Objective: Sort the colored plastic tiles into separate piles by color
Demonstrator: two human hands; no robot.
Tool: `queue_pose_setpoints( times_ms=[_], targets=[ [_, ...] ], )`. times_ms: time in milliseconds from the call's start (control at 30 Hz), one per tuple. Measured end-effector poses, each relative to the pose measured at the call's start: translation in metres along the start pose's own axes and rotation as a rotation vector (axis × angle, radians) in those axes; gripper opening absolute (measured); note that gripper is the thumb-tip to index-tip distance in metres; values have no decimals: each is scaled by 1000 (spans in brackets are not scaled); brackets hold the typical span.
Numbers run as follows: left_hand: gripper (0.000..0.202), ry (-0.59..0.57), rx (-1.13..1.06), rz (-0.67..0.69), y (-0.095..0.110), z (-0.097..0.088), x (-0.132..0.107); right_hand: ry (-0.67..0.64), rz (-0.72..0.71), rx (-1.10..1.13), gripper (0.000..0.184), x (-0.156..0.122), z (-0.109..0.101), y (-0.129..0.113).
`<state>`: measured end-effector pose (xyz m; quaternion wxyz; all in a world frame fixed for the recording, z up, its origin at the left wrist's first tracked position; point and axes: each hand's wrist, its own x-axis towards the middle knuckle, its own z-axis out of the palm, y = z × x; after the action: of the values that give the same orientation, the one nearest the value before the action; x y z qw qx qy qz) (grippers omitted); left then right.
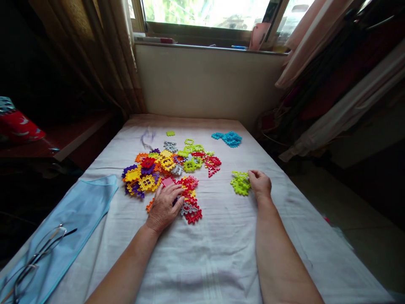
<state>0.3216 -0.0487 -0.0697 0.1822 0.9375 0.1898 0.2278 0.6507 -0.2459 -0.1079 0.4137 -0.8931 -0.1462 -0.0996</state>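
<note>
Interlocking plastic building pieces lie in a mixed heap on the cloth-covered table (pixel 205 261), with yellow pieces (pixel 147 183), red pieces (pixel 212 162), purple, orange, grey and lime ones overlapping. My left hand (pixel 166 204) rests on the near side of the heap, fingers spread over red and orange pieces. To the right, my right hand (pixel 260 183) pinches a lime green piece (pixel 240 174) at its edge, just above a small pile of lime green pieces (pixel 240 186). A separate pile of blue pieces (pixel 232 138) sits at the far right.
A pair of glasses (pixel 41 253) lies on a light blue cloth (pixel 91 202) at the table's left. One lime piece (pixel 170 133) lies apart near the back. Beyond are a window sill (pixel 202 45) with a pink cup (pixel 257 37), curtains and hanging clothes.
</note>
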Motion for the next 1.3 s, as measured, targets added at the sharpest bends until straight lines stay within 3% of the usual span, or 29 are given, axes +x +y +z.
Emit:
queue_pose_setpoints(
  times_ms=[167,267,400,567,700,833,1033,1167,1300],
  targets=[
    [25,6,-1,-1,1,0,0,36,93,-92,35,-5,-8,-11],
    [25,6,-10,-9,0,0,0,56,53,-167,35,-9,-12,-27],
    [25,3,-22,-22,-2,1,-1,19,-186,-176,31,-22,-1,-69],
    [25,9,-29,-19,-3,2,-1,-287,-571,-126,22,-46,37,-130],
    [25,11,-29,-21,-2,2,-1,-478,-793,-191,37,-55,64,-159],
    [25,-3,-37,-29,-1,1,0,-567,-859,-281,46,-52,77,-169],
    [25,-2,-41,-34,-1,0,0,-566,-894,-288,40,-51,84,-175],
    [25,-9,-36,-34,-1,0,0,-516,-874,-254,38,-52,78,-171],
    [25,-8,-32,-33,-1,0,0,-405,-826,-190,38,-48,58,-148]
  ],
)
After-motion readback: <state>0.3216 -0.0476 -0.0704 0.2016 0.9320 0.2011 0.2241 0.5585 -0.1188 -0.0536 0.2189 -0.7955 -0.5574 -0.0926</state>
